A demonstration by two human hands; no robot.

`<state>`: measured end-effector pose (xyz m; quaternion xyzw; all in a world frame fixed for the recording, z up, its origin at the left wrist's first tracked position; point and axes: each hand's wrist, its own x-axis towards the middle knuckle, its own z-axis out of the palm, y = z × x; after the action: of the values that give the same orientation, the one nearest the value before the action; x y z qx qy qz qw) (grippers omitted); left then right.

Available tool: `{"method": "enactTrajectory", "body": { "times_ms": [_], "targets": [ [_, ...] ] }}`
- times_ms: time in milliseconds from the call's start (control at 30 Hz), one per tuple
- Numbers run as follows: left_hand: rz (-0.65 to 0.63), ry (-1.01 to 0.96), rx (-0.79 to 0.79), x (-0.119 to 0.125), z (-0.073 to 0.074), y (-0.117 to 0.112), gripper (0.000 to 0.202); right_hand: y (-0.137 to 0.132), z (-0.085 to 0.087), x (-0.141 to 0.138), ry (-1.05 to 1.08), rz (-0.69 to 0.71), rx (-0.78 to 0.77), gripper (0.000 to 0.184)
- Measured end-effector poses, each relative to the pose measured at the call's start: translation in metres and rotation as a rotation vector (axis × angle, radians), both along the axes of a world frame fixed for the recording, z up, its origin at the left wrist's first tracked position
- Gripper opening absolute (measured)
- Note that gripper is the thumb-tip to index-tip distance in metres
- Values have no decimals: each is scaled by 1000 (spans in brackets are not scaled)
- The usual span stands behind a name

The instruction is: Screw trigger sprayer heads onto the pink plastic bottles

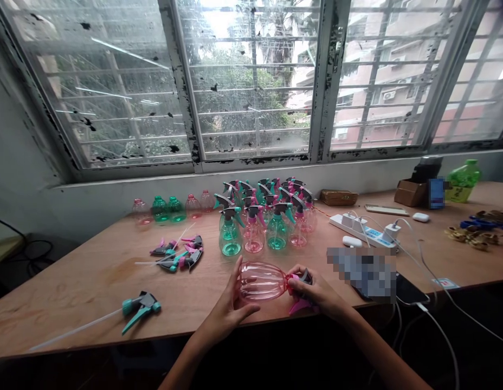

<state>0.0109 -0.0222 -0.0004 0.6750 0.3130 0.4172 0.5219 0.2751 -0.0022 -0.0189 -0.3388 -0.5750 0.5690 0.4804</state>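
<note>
A clear pink spray bottle (263,281) lies sideways between my hands, just above the table's front edge. My left hand (229,309) cups its base, thumb underneath and fingers along the far side. At its neck, my right hand (312,290) is closed round the pink and grey trigger sprayer (302,304), which is partly hidden by the fingers. A loose teal and grey trigger sprayer (141,309) with a long tube lies to the left. Further back is a small pile of pink and teal sprayer heads (180,254).
Behind my hands stands a group of green and pink spray bottles (277,235) with sprayers on. Several bottles without sprayers (176,208) line the wall. To the right are a power strip (367,233), a phone (410,288) with cables, and a green jug (465,179).
</note>
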Motion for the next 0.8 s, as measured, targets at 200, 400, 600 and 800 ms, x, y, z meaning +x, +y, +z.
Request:
{"method": "enactTrajectory", "body": {
  "times_ms": [200,400,600,800],
  "targets": [
    [-12,8,-65,0,0,1,108,-1,1,1,-24,-6,-6,45],
    [1,21,13,-1,2,-2,105,-3,4,0,3,1,-14,45],
    [12,25,-44,-2,0,-2,110,-7,12,-1,-43,-16,-42,49],
    [36,65,23,1,7,-5,108,-1,2,0,8,-4,-14,44]
  ]
}}
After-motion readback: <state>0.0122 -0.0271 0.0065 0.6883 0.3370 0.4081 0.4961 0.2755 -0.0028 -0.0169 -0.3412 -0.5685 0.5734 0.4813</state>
